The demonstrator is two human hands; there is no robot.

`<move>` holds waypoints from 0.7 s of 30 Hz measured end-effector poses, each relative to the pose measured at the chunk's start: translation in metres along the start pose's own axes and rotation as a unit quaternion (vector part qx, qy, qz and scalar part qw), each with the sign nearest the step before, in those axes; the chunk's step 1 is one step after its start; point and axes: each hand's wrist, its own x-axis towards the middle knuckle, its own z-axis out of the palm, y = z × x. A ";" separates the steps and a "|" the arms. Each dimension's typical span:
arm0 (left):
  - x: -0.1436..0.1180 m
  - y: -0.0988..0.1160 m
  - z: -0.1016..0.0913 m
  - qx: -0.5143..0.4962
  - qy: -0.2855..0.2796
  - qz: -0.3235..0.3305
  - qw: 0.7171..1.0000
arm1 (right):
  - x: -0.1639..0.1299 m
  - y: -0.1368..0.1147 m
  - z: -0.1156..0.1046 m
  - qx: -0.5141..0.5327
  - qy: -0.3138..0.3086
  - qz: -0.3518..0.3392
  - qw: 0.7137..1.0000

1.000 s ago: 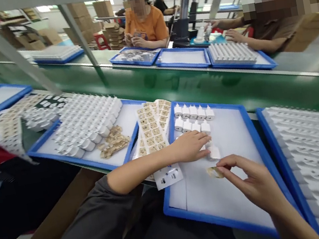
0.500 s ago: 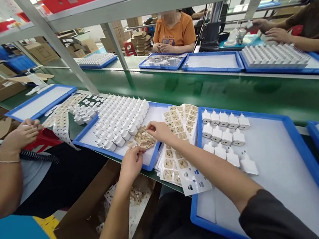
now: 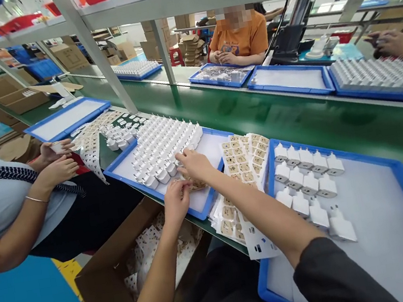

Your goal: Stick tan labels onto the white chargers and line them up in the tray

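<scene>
a small heap of tan peeled labels (image 3: pixel 191 183) lies in the blue tray (image 3: pixel 211 206) beside rows of white chargers (image 3: pixel 164 144). both the left hand (image 3: pixel 176 202) and right hand (image 3: pixel 194 165) pinch at it, fingers curled onto labels.

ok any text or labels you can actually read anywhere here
None reads.
Sticker sheets: print too small.
White label sheet: dark marks, blurred.
Orange shirt: chest print blurred.
Cardboard boxes: markings illegible.
White chargers: no visible print.
</scene>
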 end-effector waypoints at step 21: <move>0.010 0.083 0.034 -0.441 -0.154 -0.093 0.880 | -0.205 0.031 -0.095 -0.013 0.103 -0.014 0.995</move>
